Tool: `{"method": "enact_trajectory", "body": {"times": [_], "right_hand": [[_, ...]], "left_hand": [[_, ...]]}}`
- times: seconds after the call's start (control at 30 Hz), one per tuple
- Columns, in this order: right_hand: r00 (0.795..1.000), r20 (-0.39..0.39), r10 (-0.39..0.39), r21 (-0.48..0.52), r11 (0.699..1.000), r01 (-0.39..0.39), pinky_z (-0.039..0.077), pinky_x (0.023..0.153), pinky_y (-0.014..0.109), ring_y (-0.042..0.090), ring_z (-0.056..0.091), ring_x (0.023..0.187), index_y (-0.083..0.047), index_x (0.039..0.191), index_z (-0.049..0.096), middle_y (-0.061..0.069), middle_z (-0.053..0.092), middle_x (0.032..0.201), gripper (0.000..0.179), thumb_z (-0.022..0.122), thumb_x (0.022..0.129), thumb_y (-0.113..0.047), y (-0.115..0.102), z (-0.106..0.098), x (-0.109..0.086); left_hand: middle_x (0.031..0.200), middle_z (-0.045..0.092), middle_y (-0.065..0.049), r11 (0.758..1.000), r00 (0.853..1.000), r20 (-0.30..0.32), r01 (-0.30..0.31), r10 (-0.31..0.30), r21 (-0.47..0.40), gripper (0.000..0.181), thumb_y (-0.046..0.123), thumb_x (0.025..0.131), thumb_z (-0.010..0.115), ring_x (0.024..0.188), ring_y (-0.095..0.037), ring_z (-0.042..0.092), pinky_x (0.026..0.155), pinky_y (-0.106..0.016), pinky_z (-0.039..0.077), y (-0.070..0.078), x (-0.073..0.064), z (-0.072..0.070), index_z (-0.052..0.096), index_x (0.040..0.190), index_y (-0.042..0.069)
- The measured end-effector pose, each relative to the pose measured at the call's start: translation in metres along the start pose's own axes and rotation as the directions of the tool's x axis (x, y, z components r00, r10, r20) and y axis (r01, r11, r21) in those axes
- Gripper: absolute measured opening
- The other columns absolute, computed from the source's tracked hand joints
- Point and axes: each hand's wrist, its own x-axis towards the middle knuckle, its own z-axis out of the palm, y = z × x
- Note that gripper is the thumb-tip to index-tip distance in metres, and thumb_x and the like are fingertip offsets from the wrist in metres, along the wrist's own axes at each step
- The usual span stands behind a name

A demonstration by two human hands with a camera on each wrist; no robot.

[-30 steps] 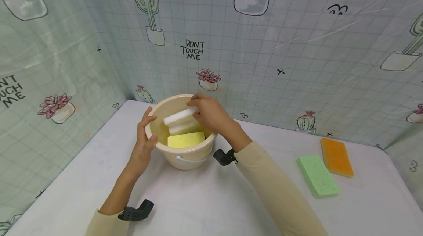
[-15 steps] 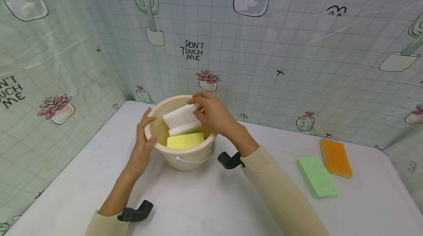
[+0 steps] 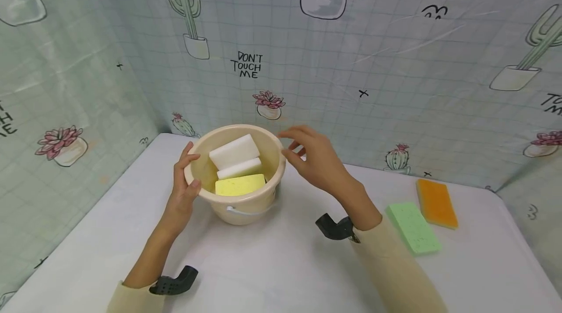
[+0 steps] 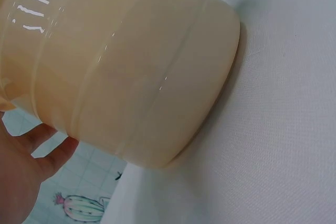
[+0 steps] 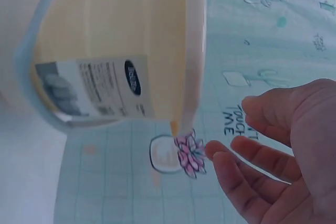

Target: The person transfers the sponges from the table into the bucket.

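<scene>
A cream bucket [image 3: 239, 205] with a thin white handle stands on the table. Its rim is held at the left by my left hand [image 3: 180, 188], thumb on the near side and fingers on the outer wall; the left wrist view shows those fingers [image 4: 55, 156] against the wall. Inside lie a white sponge [image 3: 234, 152], a second white sponge [image 3: 239, 168] below it and a yellow sponge [image 3: 240, 185] in front. My right hand [image 3: 318, 159] hovers just right of the rim, fingers loosely bent around nothing. In the right wrist view a label [image 5: 113, 87] shows on the bucket.
On the right of the white table [image 3: 281, 274], a green sponge [image 3: 413, 228] lies beside an orange sponge [image 3: 436, 203]. A cactus-print curtain [image 3: 307, 69] rises directly behind the table and along its left side.
My right hand has let go of the upper white sponge and moved right, out of the bucket. The sponge now leans inside. My left hand keeps its hold on the rim.
</scene>
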Motion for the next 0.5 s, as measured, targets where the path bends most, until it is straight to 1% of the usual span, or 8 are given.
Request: {"method": "enact_trajectory", "body": {"times": [0.1, 0.13, 0.3, 0.4, 0.5], "right_hand": [[1.000, -0.020, 0.024, -0.024, 0.999, -0.024, 0.054, 0.075, 0.032, 0.015, 0.062, 0.091, -0.008, 0.123, 0.062, 0.004, 0.058, 0.118, 0.034, 0.066, 0.089, -0.009, 0.004, -0.008, -0.017], [0.999, -0.020, 0.030, -0.029, 0.999, -0.030, 0.053, 0.075, 0.029, 0.014, 0.062, 0.091, -0.008, 0.123, 0.062, 0.003, 0.059, 0.117, 0.034, 0.066, 0.089, -0.010, 0.005, -0.010, -0.023], [0.999, -0.036, 0.029, -0.035, 0.999, -0.031, 0.053, 0.075, 0.025, 0.014, 0.062, 0.092, -0.008, 0.124, 0.061, 0.003, 0.060, 0.117, 0.037, 0.067, 0.088, -0.009, 0.015, -0.017, -0.049], [0.995, -0.092, 0.034, -0.056, 0.998, -0.039, 0.054, 0.074, 0.026, 0.015, 0.062, 0.093, -0.009, 0.124, 0.062, 0.002, 0.061, 0.116, 0.037, 0.068, 0.087, -0.008, 0.021, -0.022, -0.064], [0.987, -0.157, 0.047, -0.088, 0.994, -0.062, 0.055, 0.072, 0.030, 0.017, 0.062, 0.091, -0.009, 0.123, 0.062, 0.003, 0.062, 0.112, 0.038, 0.070, 0.086, -0.006, 0.028, -0.029, -0.081]], "left_hand": [[0.158, -0.002, 0.008, 1.000, 1.000, -0.001, 0.000, 0.000, 0.011, 0.051, 0.021, 0.095, 0.038, 0.143, -0.021, 0.006, 0.106, -0.021, 0.028, -0.001, 0.000, -0.002, 0.024, 0.143, 0.013], [0.158, -0.002, 0.008, 1.000, 1.000, -0.002, -0.001, 0.001, 0.012, 0.051, 0.021, 0.095, 0.038, 0.143, -0.021, 0.006, 0.106, -0.022, 0.028, -0.001, 0.000, -0.002, 0.024, 0.143, 0.013], [0.158, -0.002, 0.008, 1.000, 1.000, -0.006, -0.002, 0.002, 0.004, 0.051, 0.020, 0.094, 0.038, 0.143, -0.021, 0.006, 0.106, -0.022, 0.027, -0.002, 0.001, -0.004, 0.024, 0.143, 0.014], [0.158, -0.002, 0.009, 1.000, 1.000, -0.005, 0.004, -0.004, -0.007, 0.051, 0.021, 0.094, 0.038, 0.143, -0.021, 0.006, 0.106, -0.022, 0.027, -0.003, 0.001, -0.003, 0.024, 0.143, 0.014], [0.158, -0.002, 0.009, 1.000, 1.000, -0.002, 0.004, -0.004, -0.020, 0.052, 0.022, 0.095, 0.039, 0.143, -0.021, 0.005, 0.106, -0.023, 0.027, -0.004, 0.000, -0.001, 0.024, 0.143, 0.012]]}}
